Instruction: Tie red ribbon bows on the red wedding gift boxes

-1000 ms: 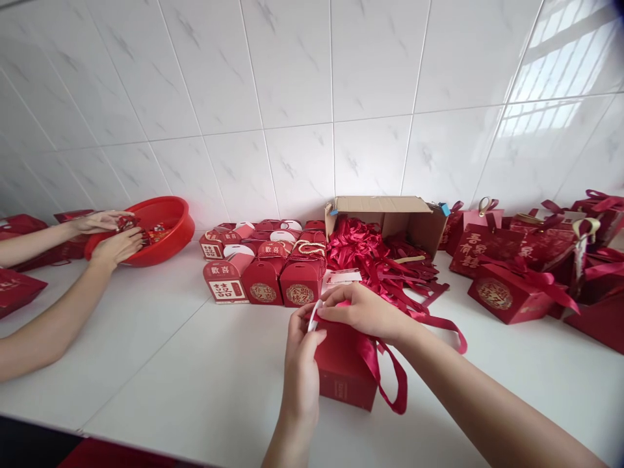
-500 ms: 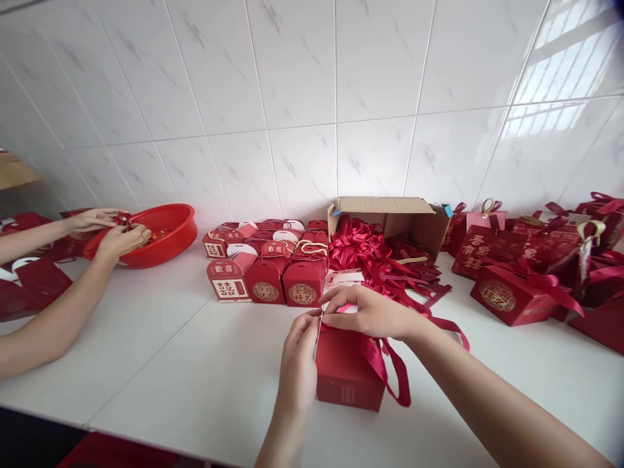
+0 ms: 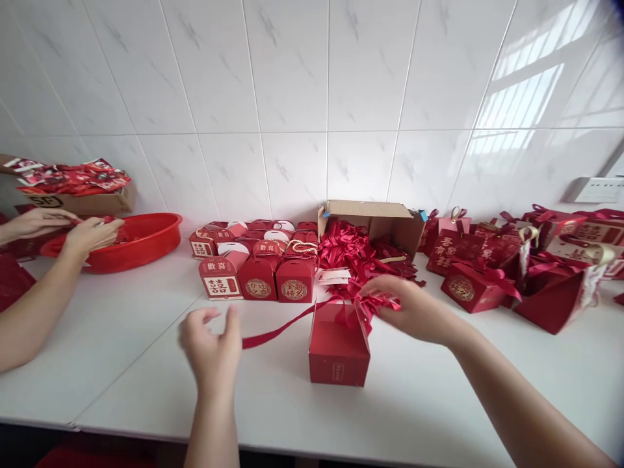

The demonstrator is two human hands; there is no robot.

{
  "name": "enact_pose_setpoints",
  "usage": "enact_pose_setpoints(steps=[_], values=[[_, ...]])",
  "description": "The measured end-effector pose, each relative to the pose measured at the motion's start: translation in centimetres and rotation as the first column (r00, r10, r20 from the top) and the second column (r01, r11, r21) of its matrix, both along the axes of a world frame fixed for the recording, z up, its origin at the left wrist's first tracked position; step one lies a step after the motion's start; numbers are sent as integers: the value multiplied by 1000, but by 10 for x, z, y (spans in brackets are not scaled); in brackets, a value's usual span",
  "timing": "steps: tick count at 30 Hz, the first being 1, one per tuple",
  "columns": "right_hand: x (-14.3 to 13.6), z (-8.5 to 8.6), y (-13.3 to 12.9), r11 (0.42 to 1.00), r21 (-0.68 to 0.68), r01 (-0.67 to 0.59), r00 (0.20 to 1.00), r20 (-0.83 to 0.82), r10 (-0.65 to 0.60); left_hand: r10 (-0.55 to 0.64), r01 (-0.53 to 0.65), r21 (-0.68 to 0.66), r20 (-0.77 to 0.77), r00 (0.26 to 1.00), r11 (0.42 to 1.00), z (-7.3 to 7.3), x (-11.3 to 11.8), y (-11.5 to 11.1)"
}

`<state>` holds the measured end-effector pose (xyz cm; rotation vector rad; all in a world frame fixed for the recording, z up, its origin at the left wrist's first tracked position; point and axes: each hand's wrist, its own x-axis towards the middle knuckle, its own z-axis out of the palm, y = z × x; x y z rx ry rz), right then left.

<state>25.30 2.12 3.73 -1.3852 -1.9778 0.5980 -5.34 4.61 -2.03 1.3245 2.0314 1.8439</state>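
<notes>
A red gift box [image 3: 340, 367] stands on the table in front of me, its top open and its side panels upright. A dark red ribbon [image 3: 277, 333] stretches from the box's left panel towards my left hand [image 3: 213, 348]. The thumb and fingers of that hand are apart; the ribbon's end passes behind it. At the box's right panel is my right hand [image 3: 412, 309], slightly blurred, its fingers loosely spread and nothing seen between them. More ribbon lies bunched inside and behind the box.
Several red boxes [image 3: 262, 281] stand in rows at the back. Beside them, ribbons [image 3: 344, 246] spill from a cardboard box [image 3: 370, 209]. Finished-looking red boxes with bows [image 3: 470, 289] crowd the right. On the left, another person's hands [image 3: 95, 235] work over a red basin [image 3: 146, 244].
My left hand has moved left, away from the box, and the ribbon now extends that way. My right hand has come off the top to the right side. The view has turned slightly.
</notes>
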Motion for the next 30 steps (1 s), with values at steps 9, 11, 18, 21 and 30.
enact_pose_setpoints(steps=[9,11,18,21,30], values=[[-28,-66,-26,1000,21,13,968,-249,-8,-667,771,-98,441,601,630,-1,85,-18],[-31,-66,-30,998,42,35,971,-240,-24,-654,772,-116,462,599,625,-1,84,-29],[-9,-63,-32,994,75,79,987,-148,-67,-587,729,-315,440,679,608,10,46,-49],[13,-58,-29,998,-49,29,972,-233,-40,-597,700,-342,366,714,627,16,30,-48],[69,-52,-30,973,-215,-82,806,-589,-62,-723,748,-250,203,661,614,36,6,-39]])
